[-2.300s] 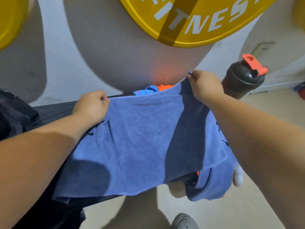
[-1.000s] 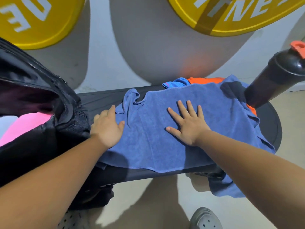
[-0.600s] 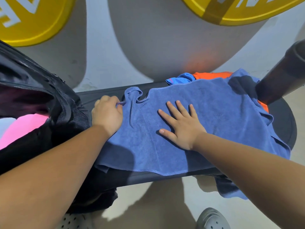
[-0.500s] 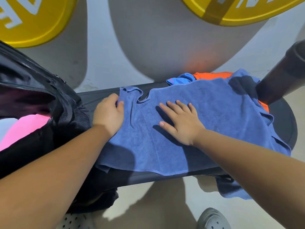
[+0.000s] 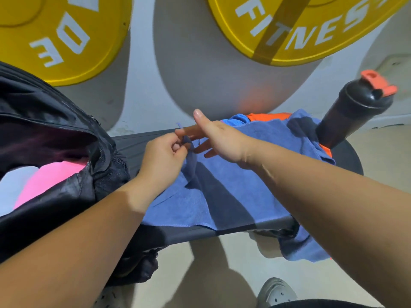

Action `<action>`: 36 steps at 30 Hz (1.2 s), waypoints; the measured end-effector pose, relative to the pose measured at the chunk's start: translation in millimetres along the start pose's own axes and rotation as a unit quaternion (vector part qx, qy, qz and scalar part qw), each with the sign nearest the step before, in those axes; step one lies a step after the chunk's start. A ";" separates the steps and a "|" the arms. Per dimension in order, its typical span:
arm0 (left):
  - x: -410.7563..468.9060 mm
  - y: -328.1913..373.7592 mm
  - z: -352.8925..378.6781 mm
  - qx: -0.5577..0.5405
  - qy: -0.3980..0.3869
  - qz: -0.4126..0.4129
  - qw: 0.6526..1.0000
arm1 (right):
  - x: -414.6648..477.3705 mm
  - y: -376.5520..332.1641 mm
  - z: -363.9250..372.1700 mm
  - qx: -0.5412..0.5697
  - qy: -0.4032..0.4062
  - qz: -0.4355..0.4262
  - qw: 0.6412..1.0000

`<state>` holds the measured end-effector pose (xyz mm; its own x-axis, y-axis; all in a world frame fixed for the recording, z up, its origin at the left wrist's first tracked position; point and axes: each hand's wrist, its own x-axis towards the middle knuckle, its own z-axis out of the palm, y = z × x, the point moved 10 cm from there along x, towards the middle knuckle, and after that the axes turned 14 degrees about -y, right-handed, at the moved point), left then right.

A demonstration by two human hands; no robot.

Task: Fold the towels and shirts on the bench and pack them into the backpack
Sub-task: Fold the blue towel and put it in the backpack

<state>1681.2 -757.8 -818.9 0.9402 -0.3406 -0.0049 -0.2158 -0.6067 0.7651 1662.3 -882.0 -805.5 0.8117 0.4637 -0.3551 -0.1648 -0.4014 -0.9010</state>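
A blue towel (image 5: 233,192) lies spread over the black bench (image 5: 347,161), one end hanging off the near right edge. My left hand (image 5: 164,156) pinches the towel's far left corner and holds it lifted off the bench. My right hand (image 5: 218,136) hovers just right of that corner with fingers straight, holding nothing. Orange and bright blue clothes (image 5: 262,117) peek out from under the towel's far side. The black backpack (image 5: 55,165) stands open on the left end of the bench, with pink and white fabric (image 5: 51,176) inside.
A black shaker bottle (image 5: 353,112) with an orange cap stands on the bench's right end. Two yellow weight plates (image 5: 62,38) lean on the wall behind. My grey shoe (image 5: 275,292) is on the floor below.
My left hand has taken the towel's left corner and raised it. My right hand has lifted off the towel, where it lay flat, and moved up beside that corner.
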 end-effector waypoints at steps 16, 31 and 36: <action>-39.9 -77.0 29.9 0.103 -0.138 -0.122 0.978 | -1.8 76.2 2.5 0.287 0.039 0.044 0.956; -110.7 -61.2 -39.7 0.038 -0.161 -0.196 0.967 | 69.5 6.5 62.6 0.393 -0.044 -0.018 0.918; -124.7 -61.2 -72.7 0.015 -0.075 -0.180 0.981 | 87.3 -19.7 89.6 0.421 -0.086 -0.045 0.902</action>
<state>1596.3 -626.0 -818.3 0.9080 -0.2013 -0.3675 0.1130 -0.7271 0.6772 1686.2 -762.8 -841.1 0.7560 0.6094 -0.2387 -0.5280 0.3523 -0.7727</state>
